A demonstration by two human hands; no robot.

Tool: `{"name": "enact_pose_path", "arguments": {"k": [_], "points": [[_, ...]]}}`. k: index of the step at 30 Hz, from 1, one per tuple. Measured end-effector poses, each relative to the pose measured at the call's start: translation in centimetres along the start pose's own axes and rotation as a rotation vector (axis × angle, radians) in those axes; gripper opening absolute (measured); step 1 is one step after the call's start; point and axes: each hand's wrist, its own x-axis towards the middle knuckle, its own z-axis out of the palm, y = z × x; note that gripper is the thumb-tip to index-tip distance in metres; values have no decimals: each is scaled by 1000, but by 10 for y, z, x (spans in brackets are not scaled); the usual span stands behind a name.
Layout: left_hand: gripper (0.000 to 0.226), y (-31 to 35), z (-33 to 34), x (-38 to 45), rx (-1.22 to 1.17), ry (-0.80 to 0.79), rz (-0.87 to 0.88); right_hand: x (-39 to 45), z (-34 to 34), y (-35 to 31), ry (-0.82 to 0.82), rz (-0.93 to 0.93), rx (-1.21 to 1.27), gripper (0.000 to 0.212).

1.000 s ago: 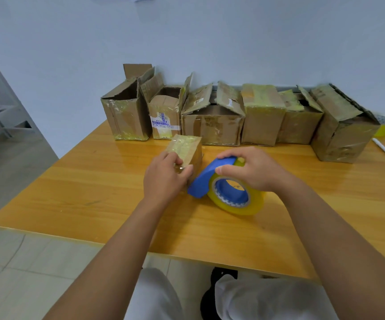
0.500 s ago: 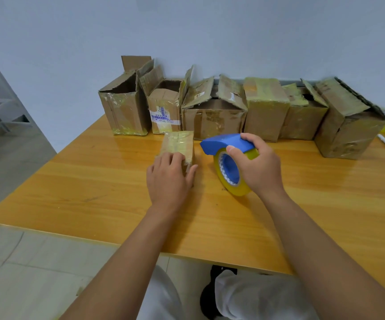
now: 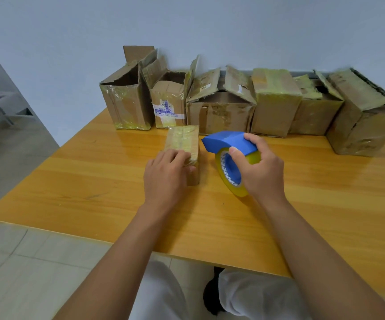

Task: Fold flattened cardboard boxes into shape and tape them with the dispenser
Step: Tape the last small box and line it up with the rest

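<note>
Dispenser lifted clear of the small box since the earlier frame; taping pass on this box judged finished.

Right hand (image 3: pixel 259 172) curls its grip round the tape dispenser (image 3: pixel 229 144), held right of centre. Left hand (image 3: pixel 167 174) presses with near-straight fingers on the small box (image 3: pixel 183 140) at frame centre on the bench (image 3: pixel 71 192). Next move: smooth the tape end, then set this box with the row of boxes (image 3: pixel 277 102) behind.

I see orange wooden table (image 3: pixel 76 181) mid-frame, pale blue wall (image 3: pixel 210 26) above, grey tiled floor (image 3: pixel 25 273) lower left.
</note>
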Motion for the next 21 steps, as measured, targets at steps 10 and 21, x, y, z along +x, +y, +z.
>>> {"name": "enact_pose_path", "arguments": {"k": [10, 21], "points": [[22, -2, -2, 2, -39, -14, 22, -3, -1, 0, 17, -8, 18, 54], [50, -6, -27, 27, -410, -323, -229, -3, -1, 3, 13, -15, 34, 50]]}}
